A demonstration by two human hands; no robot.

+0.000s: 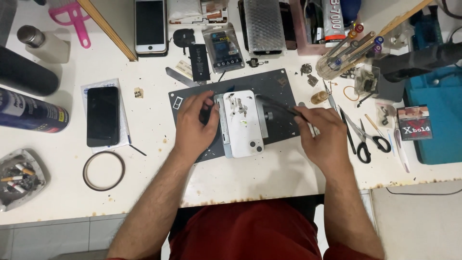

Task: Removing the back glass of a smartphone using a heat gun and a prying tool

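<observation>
While left hand [195, 123] grips white phone [243, 123] edge (fingertips hidden), right hand [320, 135] pinches dark tool [276, 104].

A white smartphone lying face down [243, 123] sits on a dark rectangular work mat [279, 84] at the middle of the white table [144, 168]. The left hand [192, 126] rests at its left edge, the right hand [320, 135] to its right. Black-handled scissors [368, 139] lie further right; a black-screened phone [102, 115] lies well left, a brown tape ring [103, 171] in front of it.
</observation>
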